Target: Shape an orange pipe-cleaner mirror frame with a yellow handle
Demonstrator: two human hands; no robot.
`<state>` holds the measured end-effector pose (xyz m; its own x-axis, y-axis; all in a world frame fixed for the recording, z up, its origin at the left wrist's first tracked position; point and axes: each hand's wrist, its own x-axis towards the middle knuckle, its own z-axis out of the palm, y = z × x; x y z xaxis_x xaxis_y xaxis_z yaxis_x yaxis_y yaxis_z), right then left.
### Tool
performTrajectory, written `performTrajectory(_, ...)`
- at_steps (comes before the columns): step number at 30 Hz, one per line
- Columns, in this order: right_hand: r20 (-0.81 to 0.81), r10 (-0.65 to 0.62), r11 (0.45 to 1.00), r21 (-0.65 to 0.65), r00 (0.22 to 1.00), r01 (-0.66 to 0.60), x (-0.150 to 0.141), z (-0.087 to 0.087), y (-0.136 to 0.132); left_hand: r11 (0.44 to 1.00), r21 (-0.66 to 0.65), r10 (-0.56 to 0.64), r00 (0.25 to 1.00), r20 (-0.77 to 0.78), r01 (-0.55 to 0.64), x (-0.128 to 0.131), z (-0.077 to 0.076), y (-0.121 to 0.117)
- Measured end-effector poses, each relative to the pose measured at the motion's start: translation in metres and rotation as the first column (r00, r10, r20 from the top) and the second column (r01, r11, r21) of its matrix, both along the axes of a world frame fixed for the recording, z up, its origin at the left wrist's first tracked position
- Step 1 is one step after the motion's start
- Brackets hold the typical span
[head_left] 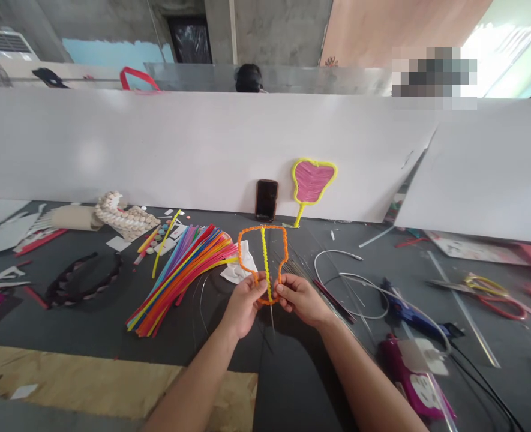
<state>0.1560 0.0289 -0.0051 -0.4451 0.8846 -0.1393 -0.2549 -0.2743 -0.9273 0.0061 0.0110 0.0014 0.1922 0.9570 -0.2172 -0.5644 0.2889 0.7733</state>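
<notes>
Between my two hands is a frame of twisted orange pipe cleaner (241, 252), with a yellow twisted pipe cleaner (266, 255) running down its middle. My left hand (247, 300) pinches the lower left of the frame. The lower right side is gripped by the fingers of my right hand (301, 298). A thin wire end pokes out below the frame. To the left lies a fanned bundle of coloured pipe cleaners (186, 276), partly over a white crumpled piece (238, 267). A pink shape with a yellow pipe-cleaner edge (314, 182) leans upright against the white board.
A phone (266, 200) leans on the white board (179, 150). At right lie a glue gun (416, 315), scissors (485, 291), looped cable (337, 312) and a magenta device (416, 378). A dark braided headband (83, 279) lies left. People's heads show behind the board.
</notes>
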Motion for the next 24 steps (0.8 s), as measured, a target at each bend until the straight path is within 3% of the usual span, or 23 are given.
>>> performTrajectory(3, 0.07, 0.007, 0.998, 0.058, 0.998, -0.012, 0.003, 0.002, 0.001, 0.989, -0.073, -0.129, 0.992, 0.013, 0.129, 0.004, -0.001, -0.004)
performTrajectory(6, 0.173, -0.124, 0.988, 0.118, 0.977, 0.104, 0.008, 0.003, 0.004, 0.987, -0.147, -0.065, 0.998, -0.011, 0.063, 0.005, -0.004, -0.005)
performTrajectory(10, 0.045, -0.294, 0.956, 0.031, 0.955, 0.293, 0.011, 0.001, 0.009, 0.979, -0.196, -0.055, 0.998, -0.012, 0.052, 0.008, -0.004, -0.007)
performTrajectory(16, -0.155, -0.27, 0.959, -0.133, 0.95, 0.251, 0.006, 0.005, 0.008, 0.964, -0.229, -0.13, 0.991, 0.039, 0.135, 0.015, -0.002, -0.013)
performTrajectory(24, -0.115, -0.242, 0.961, -0.166, 0.963, 0.222, 0.008, 0.005, 0.009, 0.966, -0.242, -0.074, 0.994, 0.081, 0.091, 0.019, -0.005, -0.016)
